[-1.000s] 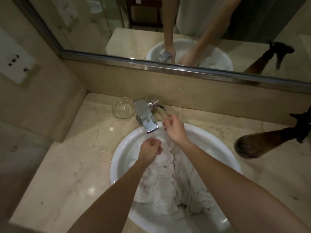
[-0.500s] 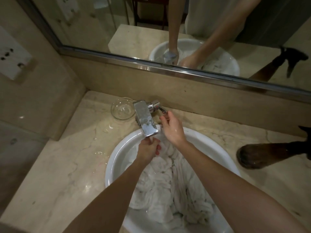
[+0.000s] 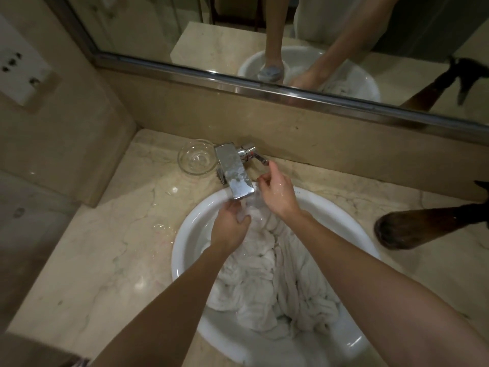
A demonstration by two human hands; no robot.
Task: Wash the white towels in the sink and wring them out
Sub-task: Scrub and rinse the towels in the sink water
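Under the tap, our left hand grips a bunch of white towels in the sink; right hand, fingers loosely curled, holds nothing, w/ fingertip near the tap's lever.

A beige marble counter with pale veining fills the corner of a dimly lit bathroom, its polished top wet in places and catching small spots of light. A low marble backsplash runs along the rear, beneath a wide mirror edged by a metal frame. The mirror reflects the counter and what looks like a glass partition. On the tan left wall, a white socket plate sits recessed. A clear glass bowl stands on the counter against the backsplash, near the corner. At far right, a dark brown object lies on the counter, its kind unclear.
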